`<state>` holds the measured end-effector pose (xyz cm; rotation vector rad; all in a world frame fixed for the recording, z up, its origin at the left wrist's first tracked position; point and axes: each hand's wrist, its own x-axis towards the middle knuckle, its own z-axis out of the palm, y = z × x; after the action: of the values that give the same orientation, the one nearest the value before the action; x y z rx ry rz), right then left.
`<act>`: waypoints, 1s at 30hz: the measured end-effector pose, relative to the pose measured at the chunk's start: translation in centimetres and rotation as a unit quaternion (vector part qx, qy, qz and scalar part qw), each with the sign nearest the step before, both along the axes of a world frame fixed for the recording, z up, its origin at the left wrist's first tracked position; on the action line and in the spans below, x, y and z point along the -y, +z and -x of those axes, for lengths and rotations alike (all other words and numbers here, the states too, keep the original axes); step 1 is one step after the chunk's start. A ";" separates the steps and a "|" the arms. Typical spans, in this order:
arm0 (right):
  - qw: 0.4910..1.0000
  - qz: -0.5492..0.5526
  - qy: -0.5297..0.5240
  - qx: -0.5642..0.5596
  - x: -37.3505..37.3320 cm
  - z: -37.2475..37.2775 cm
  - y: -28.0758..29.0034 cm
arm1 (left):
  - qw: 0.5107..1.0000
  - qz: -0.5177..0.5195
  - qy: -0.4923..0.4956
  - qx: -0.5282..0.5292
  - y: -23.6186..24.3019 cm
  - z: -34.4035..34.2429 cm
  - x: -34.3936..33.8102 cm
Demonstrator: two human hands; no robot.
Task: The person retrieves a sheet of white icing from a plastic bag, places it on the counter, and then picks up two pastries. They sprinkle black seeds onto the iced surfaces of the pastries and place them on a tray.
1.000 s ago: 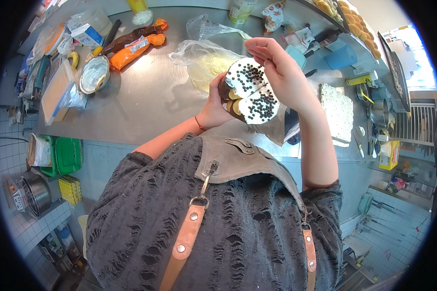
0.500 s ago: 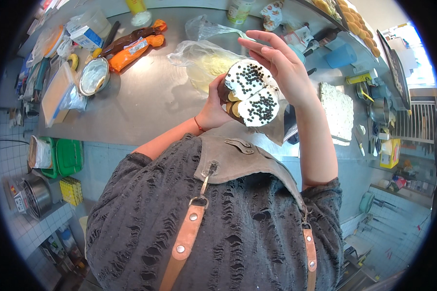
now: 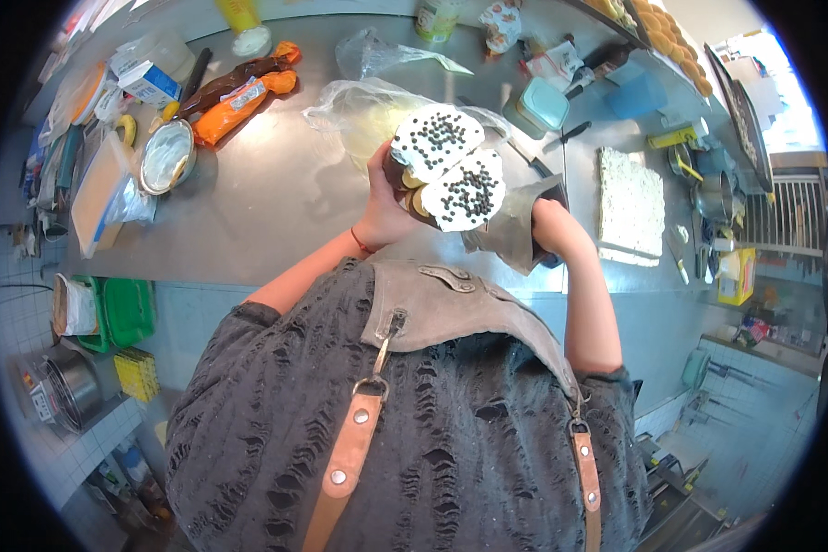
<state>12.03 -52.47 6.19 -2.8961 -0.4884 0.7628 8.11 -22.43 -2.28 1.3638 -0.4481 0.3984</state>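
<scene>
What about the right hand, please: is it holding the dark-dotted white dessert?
No, the left hand holds the dark-dotted white dessert, while the right hand is at the grey bag.

The tabletop [image 3: 239, 225] is smooth metal with a satin sheen. The white topping [image 3: 419, 167] looks matt; its dark beads [image 3: 474, 195] look rounded and smooth. The grey pouch [image 3: 509, 230] is creased, semi-gloss film. The clear bag [image 3: 340, 106] and orange bag [image 3: 241, 109] are glossy plastic. The slab [image 3: 631, 207] appears matt and rough. The apron bib [image 3: 460, 317] resembles matt leather; the shirt [image 3: 423, 405] is matt, slitted cloth. The strap [image 3: 348, 451] carries shiny metal rivets [image 3: 361, 416].
</scene>
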 end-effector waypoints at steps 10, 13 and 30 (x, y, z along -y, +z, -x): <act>0.947 0.016 0.316 -0.054 -4.7 -0.6 -4.5 | 1.000 0.000 0.005 0.019 1.1 0.1 -0.1; 0.950 0.005 0.307 -0.063 -5.0 -0.2 -4.0 | 1.000 0.001 0.018 0.011 1.2 0.2 0.0; 0.985 -0.083 -0.076 0.130 1.2 2.3 1.1 | 0.996 0.050 0.004 -0.072 0.5 -0.2 1.1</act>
<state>9.74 -53.70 7.31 -2.8456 -0.3300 0.3071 8.30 -23.50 -1.78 1.2883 -0.3006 0.3224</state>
